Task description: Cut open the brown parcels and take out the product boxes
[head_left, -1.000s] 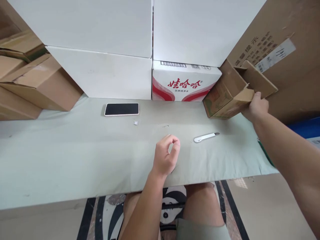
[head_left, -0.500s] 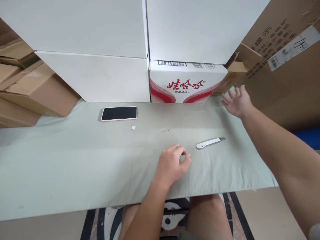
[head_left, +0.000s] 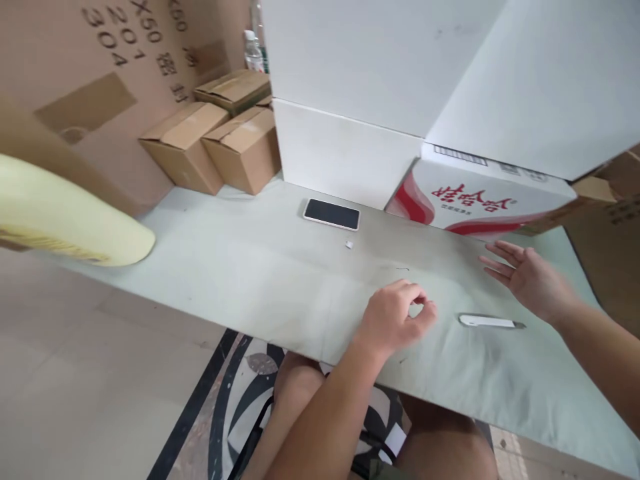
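Note:
My left hand (head_left: 397,317) rests over the front part of the cloth-covered table, its fingers curled round toward the thumb. The ring they form shows nothing in it. My right hand (head_left: 533,277) is held out to the right with fingers stretched and apart, holding nothing, slightly blurred. Between and below the hands lies a white utility knife (head_left: 490,322), its blade end pointing right. A smartphone (head_left: 333,214) with a dark screen and pale case lies farther back, left of my hands. Just in front of it sits a tiny white piece (head_left: 349,245), too small to name.
White boxes (head_left: 345,153) stand stacked at the back, beside a red-and-white water carton (head_left: 465,197). Small cardboard boxes (head_left: 245,143) and a plastic bottle (head_left: 253,53) are at the back left. A pale yellow rounded object (head_left: 75,213) juts in from the left edge.
My view has swung left, bringing the far-left boxes and the yellow object into sight. My right hand has drawn back from near the carton's side toward the knife. My left hand stays curled.

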Demonstrator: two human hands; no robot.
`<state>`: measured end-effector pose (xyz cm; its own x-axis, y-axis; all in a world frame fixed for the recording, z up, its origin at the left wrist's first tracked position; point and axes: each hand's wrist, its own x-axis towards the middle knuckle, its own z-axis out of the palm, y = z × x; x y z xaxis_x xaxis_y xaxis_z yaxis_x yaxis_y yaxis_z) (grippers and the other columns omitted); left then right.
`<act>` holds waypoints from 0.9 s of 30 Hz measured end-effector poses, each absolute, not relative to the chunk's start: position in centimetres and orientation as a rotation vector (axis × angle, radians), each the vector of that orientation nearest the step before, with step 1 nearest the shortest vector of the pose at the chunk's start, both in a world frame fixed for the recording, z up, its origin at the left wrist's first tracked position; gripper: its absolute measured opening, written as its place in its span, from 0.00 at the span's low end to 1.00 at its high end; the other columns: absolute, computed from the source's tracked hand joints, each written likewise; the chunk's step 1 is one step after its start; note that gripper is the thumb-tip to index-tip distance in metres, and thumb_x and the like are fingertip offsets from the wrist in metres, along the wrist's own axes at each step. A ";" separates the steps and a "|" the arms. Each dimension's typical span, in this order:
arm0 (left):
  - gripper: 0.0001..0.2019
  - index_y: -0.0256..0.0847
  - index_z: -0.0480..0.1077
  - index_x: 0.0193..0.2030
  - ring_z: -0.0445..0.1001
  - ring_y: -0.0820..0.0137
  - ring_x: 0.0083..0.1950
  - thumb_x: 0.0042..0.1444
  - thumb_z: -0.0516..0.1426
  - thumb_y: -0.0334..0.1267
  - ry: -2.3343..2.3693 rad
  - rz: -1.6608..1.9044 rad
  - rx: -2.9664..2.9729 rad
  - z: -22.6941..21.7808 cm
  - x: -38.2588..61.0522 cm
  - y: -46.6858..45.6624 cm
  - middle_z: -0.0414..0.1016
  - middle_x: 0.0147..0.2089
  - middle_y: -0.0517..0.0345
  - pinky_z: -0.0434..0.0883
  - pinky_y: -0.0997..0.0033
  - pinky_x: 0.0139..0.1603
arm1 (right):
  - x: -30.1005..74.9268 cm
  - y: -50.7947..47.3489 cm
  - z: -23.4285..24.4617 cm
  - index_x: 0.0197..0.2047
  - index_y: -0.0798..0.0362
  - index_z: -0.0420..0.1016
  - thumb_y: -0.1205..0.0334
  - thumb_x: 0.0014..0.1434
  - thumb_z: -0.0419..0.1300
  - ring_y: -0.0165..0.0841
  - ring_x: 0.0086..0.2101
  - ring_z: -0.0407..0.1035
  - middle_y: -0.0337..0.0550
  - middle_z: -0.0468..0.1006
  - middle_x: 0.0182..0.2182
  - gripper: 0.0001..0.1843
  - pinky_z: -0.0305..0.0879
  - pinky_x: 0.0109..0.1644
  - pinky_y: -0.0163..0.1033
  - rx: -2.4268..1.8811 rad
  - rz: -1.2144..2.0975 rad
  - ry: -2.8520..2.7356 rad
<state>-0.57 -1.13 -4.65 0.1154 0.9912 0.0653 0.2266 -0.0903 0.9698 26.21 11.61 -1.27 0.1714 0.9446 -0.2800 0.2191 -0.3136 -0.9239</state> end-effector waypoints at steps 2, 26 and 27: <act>0.10 0.43 0.71 0.32 0.77 0.68 0.40 0.61 0.58 0.44 1.262 1.121 1.457 -4.4 -2.3 -1.5 0.80 0.39 0.56 0.68 0.71 0.33 | 22.9 12.2 -1.1 0.40 0.33 0.78 0.34 0.53 0.61 0.52 0.70 0.67 0.52 0.69 0.71 0.17 0.60 0.74 0.56 -1.637 1.181 -1.236; 0.08 0.43 0.71 0.31 0.78 0.63 0.39 0.58 0.58 0.43 1.426 1.522 1.136 -3.9 -19.2 -5.4 0.79 0.35 0.53 0.75 0.62 0.41 | -30.9 19.0 -1.3 0.66 0.48 0.72 0.54 0.62 0.58 0.63 0.69 0.56 0.60 0.66 0.69 0.29 0.55 0.70 0.77 -1.179 0.037 -2.593; 0.08 0.43 0.70 0.30 0.78 0.63 0.39 0.58 0.58 0.43 1.419 1.538 1.122 -3.8 -19.3 -5.4 0.78 0.35 0.53 0.75 0.62 0.40 | -30.8 19.0 -1.4 0.62 0.49 0.74 0.54 0.62 0.58 0.64 0.68 0.57 0.60 0.65 0.69 0.26 0.57 0.69 0.77 -1.200 0.028 -2.608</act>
